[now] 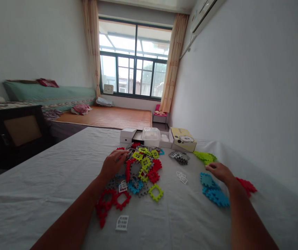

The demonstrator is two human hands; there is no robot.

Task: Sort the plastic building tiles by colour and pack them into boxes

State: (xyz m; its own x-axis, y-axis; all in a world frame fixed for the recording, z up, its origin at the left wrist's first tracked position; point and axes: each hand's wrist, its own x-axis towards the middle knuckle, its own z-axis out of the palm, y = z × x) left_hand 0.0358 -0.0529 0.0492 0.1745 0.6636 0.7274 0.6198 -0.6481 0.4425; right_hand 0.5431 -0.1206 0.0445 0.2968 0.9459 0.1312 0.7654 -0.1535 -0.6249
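Observation:
A mixed pile of interlocking plastic tiles (pixel 141 170) in red, yellow, grey and blue lies on the grey cloth (pixel 47 187) in front of me. My left hand (pixel 112 163) rests on the left edge of this pile, fingers curled over grey and red pieces. Whether it grips one is hidden. My right hand (pixel 220 172) lies palm down, fingers stretched toward the left, touching a stack of blue tiles (pixel 214 192). Red tiles (pixel 248 185) sit just right of that wrist. Green tiles (pixel 204 157) and grey tiles (pixel 180 157) lie in separate heaps farther back.
White boxes (pixel 128 134), a clear plastic tub (pixel 151 133) and a yellow carton (pixel 182 139) stand at the far edge. Small white window-shaped pieces (pixel 122 223) lie near me. A wall runs close on the right. A bed and window are beyond.

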